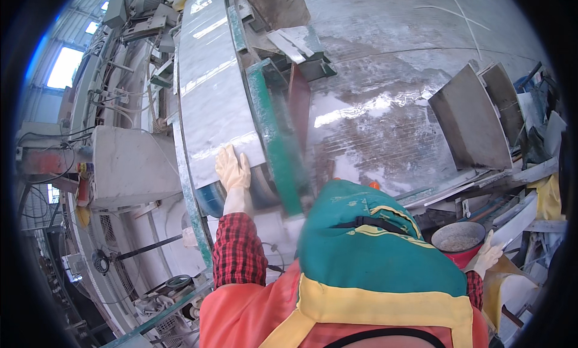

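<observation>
My left hand (233,170), in a cream rubber glove, lies with its fingers stretched out on the near end of a long, glossy white slab (217,107). The slab runs away from me along a conveyor, over a blue roller (211,200) at its near end. Off to the far right, my right hand (489,257), gloved the same way, is closed at the lower end of a pale flat strip (512,221). Part of that hand's grip is hidden. A red bucket (459,235) with greyish contents stands just left of it.
A green guard rail (276,143) flanks the conveyor's right side. Grey panels (475,122) lean upright at the right. Wet, white-stained floor (385,119) lies ahead. Machinery with a motor (146,5) and a large pale block-shaped housing (129,167) line the left.
</observation>
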`<state>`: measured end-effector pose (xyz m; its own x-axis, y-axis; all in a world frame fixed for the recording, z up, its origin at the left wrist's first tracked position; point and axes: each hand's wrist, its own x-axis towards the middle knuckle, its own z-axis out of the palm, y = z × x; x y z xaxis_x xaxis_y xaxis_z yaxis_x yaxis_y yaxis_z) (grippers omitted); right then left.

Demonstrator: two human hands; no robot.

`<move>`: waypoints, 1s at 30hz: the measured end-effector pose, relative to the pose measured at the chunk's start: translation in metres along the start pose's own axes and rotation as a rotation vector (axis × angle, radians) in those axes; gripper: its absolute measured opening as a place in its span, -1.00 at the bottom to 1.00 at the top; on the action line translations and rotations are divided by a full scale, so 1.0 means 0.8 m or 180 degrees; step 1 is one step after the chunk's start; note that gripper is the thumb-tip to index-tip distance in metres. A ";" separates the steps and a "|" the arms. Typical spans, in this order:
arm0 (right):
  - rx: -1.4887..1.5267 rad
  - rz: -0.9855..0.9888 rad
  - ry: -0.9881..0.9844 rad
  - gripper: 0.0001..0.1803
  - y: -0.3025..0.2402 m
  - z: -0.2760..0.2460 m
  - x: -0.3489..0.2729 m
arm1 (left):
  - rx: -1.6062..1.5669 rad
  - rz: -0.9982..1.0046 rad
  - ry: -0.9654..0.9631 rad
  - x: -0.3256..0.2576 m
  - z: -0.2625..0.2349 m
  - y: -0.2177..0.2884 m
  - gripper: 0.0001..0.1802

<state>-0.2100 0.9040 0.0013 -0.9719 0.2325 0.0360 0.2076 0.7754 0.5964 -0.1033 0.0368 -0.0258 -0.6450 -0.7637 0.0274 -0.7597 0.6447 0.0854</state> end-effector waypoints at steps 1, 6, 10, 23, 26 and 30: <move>0.0682 0.0619 -0.0259 -0.42 0.022 0.064 0.019 | -0.0021 0.0013 -0.0041 0.004 0.000 0.004 -0.32; 0.1972 0.1963 -0.0397 0.13 -0.007 0.090 0.047 | 0.0175 0.0438 0.0172 0.020 0.021 -0.029 -0.34; 0.1579 0.2135 -0.0400 -0.10 -0.043 0.006 0.025 | -0.0085 0.0521 0.0320 0.034 0.044 -0.048 -0.39; 0.2056 0.2705 -0.0361 -0.10 -0.079 -0.092 0.005 | 0.0396 0.0254 0.0061 0.034 0.039 -0.024 -0.26; 0.2332 0.2730 -0.0727 -0.10 -0.071 -0.112 0.016 | 0.0542 0.0226 0.0034 0.040 0.046 -0.051 -0.25; 0.2168 0.2499 -0.0597 -0.19 -0.057 -0.083 0.020 | 0.0488 0.0161 -0.0218 0.035 0.026 -0.027 -0.24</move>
<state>-0.2419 0.8338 0.0278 -0.5172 0.8539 0.0574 0.8458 0.5202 -0.1186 -0.1063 0.0020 -0.0477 -0.6829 -0.7294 -0.0407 -0.7264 0.6839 -0.0674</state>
